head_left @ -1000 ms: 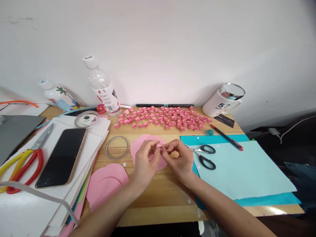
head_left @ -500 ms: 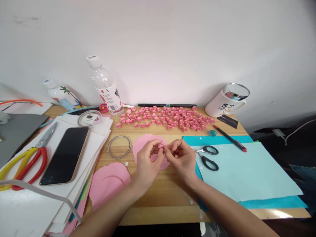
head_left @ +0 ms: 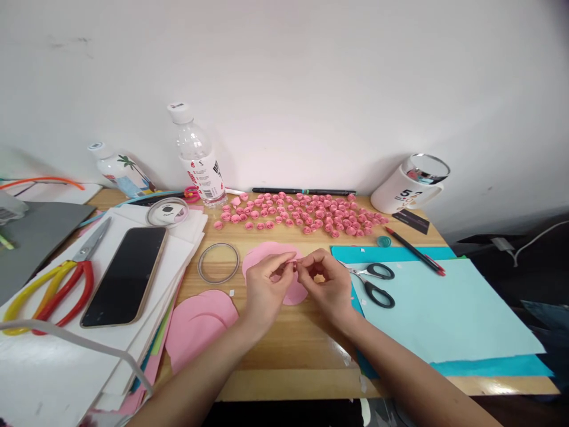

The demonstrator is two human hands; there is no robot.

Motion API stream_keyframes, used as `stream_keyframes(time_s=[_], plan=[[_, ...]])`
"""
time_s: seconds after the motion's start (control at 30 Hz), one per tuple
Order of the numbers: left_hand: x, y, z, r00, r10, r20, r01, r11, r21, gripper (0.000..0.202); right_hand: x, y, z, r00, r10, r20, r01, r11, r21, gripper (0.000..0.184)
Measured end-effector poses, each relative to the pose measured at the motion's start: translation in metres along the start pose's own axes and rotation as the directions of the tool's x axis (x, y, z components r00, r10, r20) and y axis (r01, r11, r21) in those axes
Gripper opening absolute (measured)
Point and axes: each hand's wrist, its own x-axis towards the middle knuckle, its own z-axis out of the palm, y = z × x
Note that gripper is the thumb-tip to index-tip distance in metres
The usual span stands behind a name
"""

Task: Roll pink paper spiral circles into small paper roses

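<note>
My left hand (head_left: 269, 284) and my right hand (head_left: 326, 281) meet fingertip to fingertip over the table's middle. Between them they pinch a small rolled pink paper flower (head_left: 294, 261), mostly covered by the fingers. Under the hands lie pink paper circles (head_left: 262, 252). More cut pink paper circles (head_left: 202, 326) rest by my left forearm. Beyond the hands, many small rolled pink paper roses (head_left: 306, 213) are spread along the back of the table. A roll of clear tape (head_left: 217, 264) lies flat to the left of my left hand.
Black-handled scissors (head_left: 377, 284) lie on blue paper sheets (head_left: 444, 314) at right, near a pen (head_left: 413, 250) and a mug (head_left: 406, 187). At left, a phone (head_left: 125, 279) and red-yellow scissors (head_left: 62, 290) rest on stacked paper. A plastic bottle (head_left: 200, 157) stands near the wall.
The view has shifted slightly, so the things at left sit a little farther right. My hands stay together at the same spot, with the fingers slightly changed around the pink paper.
</note>
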Motion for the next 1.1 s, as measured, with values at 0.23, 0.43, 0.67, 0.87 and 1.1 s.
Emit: stream_keyframes(time_s=[0.23, 0.43, 0.67, 0.87, 1.1], plan=[[0.015, -0.001, -0.026, 0.949, 0.21, -0.234, -0.164, 0.965, 0.204, 0.025, 0.006, 0.005, 0.004, 0.997, 0.012, 0.082, -0.013, 1.0, 0.023, 0.009], [0.031, -0.004, -0.043, 0.856, 0.313, -0.412, -0.163, 0.918, 0.361, 0.026, 0.01, -0.007, 0.018, 0.846, -0.222, 0.486, 0.303, 0.948, -0.094, 0.02], [0.032, -0.008, -0.044, 0.762, 0.491, -0.422, -0.258, 0.828, 0.497, 0.024, 0.02, -0.019, 0.066, 0.67, -0.083, 0.738, 0.576, 0.685, -0.446, 0.025], [0.033, -0.006, -0.046, 0.705, 0.56, -0.434, -0.3, 0.791, 0.533, 0.023, 0.031, -0.018, 0.08, 0.581, -0.161, 0.797, 0.709, 0.581, -0.399, 0.029], [0.034, -0.008, -0.046, 0.678, 0.553, -0.484, -0.309, 0.812, 0.495, 0.023, 0.033, -0.02, 0.055, 0.593, -0.226, 0.773, 0.746, 0.516, -0.422, 0.016]])
